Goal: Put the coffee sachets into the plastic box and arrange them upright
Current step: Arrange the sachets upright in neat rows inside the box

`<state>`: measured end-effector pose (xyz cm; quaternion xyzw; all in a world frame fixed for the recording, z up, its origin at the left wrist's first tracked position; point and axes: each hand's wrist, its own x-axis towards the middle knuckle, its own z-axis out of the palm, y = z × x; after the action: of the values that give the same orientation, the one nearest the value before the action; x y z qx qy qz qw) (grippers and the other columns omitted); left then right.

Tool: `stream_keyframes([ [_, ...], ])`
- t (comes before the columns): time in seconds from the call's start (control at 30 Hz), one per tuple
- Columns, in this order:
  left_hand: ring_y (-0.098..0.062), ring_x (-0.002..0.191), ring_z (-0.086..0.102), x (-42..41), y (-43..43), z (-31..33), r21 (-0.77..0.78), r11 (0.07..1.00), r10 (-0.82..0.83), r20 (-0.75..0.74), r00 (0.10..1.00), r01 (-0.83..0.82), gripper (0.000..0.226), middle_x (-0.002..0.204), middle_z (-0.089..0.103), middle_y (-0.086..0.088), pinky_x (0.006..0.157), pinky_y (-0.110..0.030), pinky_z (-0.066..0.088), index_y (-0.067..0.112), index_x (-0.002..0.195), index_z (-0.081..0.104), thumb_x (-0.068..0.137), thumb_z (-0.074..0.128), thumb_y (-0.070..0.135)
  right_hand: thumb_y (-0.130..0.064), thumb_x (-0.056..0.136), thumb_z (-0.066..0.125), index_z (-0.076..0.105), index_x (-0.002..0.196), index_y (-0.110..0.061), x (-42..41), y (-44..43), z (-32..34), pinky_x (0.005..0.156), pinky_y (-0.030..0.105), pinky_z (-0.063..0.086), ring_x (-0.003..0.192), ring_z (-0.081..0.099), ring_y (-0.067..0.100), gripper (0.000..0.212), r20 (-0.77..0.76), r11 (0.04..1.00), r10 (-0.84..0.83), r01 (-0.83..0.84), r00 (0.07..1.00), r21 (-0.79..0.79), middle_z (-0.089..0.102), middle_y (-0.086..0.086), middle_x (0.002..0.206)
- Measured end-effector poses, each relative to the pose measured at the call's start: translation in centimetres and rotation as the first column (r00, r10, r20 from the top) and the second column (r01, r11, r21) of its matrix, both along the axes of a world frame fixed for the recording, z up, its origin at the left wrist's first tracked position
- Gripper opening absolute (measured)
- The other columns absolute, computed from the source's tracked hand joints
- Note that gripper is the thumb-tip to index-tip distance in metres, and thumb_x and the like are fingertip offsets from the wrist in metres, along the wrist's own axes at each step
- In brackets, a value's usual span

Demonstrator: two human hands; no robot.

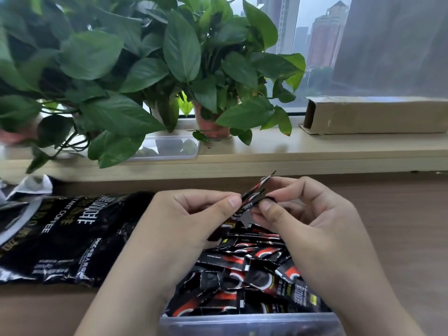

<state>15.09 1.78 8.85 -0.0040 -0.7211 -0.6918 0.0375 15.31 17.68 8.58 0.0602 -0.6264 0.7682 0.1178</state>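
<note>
Both hands hold a small bunch of black-and-red coffee sachets [252, 197] above the box. My left hand [186, 221] pinches the bunch from the left, thumb on top. From the right, my right hand [300, 214] pinches the same sachets with thumb and fingers. Below them a clear plastic box [249, 322] sits at the front edge of the view, filled with several loose sachets [242, 275] lying flat and jumbled. My forearms hide parts of the box's sides.
A large black instant-coffee bag [60, 234] lies flat on the wooden desk to the left. A clear plastic lid [169, 147] rests on the window ledge under potted plants [211, 127]. A long cardboard box [375, 115] lies on the ledge at right.
</note>
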Motion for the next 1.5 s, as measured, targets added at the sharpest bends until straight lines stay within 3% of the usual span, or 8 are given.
stream_keyframes([
  [0.3,-0.008,0.058,0.054,0.1,0.2,-0.4,-0.021,1.0,-0.013,-0.086,0.996,0.012,0.02,0.079,0.076,-0.01,0.053,-0.022,0.049,0.044,0.09,0.081,0.082,0.063,0.048,0.008,0.08,0.07,0.061,0.077,-0.001,0.2,-0.9,0.0,0.059,0.016,0.057,0.071,0.077,0.021,0.013,0.106,0.98,-0.008,0.028,0.994,-0.197,0.079,-0.001,0.085],
  [0.5,-0.015,0.05,0.045,0.0,-0.9,-0.6,-0.082,0.997,-0.013,-0.1,0.995,0.005,0.02,0.051,0.051,-0.003,0.048,-0.022,0.039,0.049,0.09,0.08,0.079,0.063,0.045,0.003,0.077,0.075,0.058,0.117,-0.027,-0.2,-0.8,0.2,0.066,0.023,0.061,0.08,0.077,0.026,0.053,0.112,0.996,0.006,0.004,0.994,-0.085,0.074,0.003,0.089],
  [0.7,-0.014,0.049,0.054,0.1,-1.7,-0.6,-0.071,0.997,0.034,-0.115,0.993,-0.042,0.025,0.058,0.065,-0.012,0.053,-0.026,0.046,0.035,0.084,0.08,0.069,0.066,0.049,-0.042,0.075,0.062,0.075,0.095,-0.026,0.2,-1.5,0.0,0.065,0.023,0.061,0.065,0.073,0.012,0.03,0.155,0.973,0.086,-0.116,0.984,0.199,0.076,0.001,0.077],
  [0.93,-0.014,0.05,0.055,-0.3,-1.5,-1.0,-0.042,0.99,0.13,-0.139,0.982,-0.137,0.035,0.052,0.063,0.001,0.061,-0.034,0.046,0.022,0.075,0.074,0.069,0.065,0.055,-0.029,0.088,0.066,0.08,0.084,-0.03,0.0,-2.1,-0.6,0.065,0.024,0.058,0.059,0.07,0.01,0.015,0.157,0.975,0.065,-0.097,0.985,0.201,0.076,0.004,0.069],
  [1.17,-0.012,0.052,0.067,-0.5,-1.9,-0.7,0.304,0.935,0.213,-0.079,0.974,-0.18,0.03,0.061,0.07,-0.005,0.052,-0.017,0.055,0.005,0.084,0.073,0.062,0.078,0.023,-0.013,0.081,0.072,0.083,0.086,-0.022,0.1,-1.4,-0.2,0.078,0.027,0.062,0.072,0.076,0.015,0.015,0.197,0.99,0.133,-0.139,0.971,0.014,0.08,0.006,0.084],
  [1.27,-0.011,0.047,0.062,-0.5,-2.3,-0.7,0.312,0.929,0.234,-0.075,0.969,-0.2,0.02,0.057,0.068,-0.006,0.048,-0.015,0.052,0.006,0.08,0.073,0.065,0.078,0.019,-0.018,0.074,0.077,0.083,0.086,-0.032,0.4,-1.6,0.2,0.08,0.023,0.06,0.069,0.075,0.012,0.019,0.145,0.969,0.178,-0.199,0.973,0.146,0.079,0.003,0.078],
  [1.37,-0.011,0.05,0.064,-0.4,-2.7,-0.6,0.357,0.917,0.21,-0.052,0.976,-0.178,0.012,0.061,0.069,-0.007,0.049,-0.014,0.053,0.012,0.07,0.075,0.061,0.079,0.018,-0.018,0.064,0.081,0.084,0.083,-0.025,0.7,-1.6,0.5,0.056,0.006,0.048,0.053,0.066,0.0,0.021,0.048,0.952,0.215,-0.221,0.975,0.214,0.074,-0.011,0.066],
  [1.5,-0.011,0.059,0.069,-0.1,-3.2,-0.2,0.448,0.886,0.14,-0.011,0.99,-0.121,0.025,0.083,0.077,-0.015,0.054,-0.014,0.056,0.01,0.08,0.078,0.056,0.078,0.016,-0.025,0.071,0.086,0.083,0.088,-0.028,0.5,-1.7,-0.7,0.068,0.025,0.059,0.071,0.074,0.009,0.018,-0.174,0.887,0.109,-0.017,0.979,0.461,0.077,-0.01,0.077],
])
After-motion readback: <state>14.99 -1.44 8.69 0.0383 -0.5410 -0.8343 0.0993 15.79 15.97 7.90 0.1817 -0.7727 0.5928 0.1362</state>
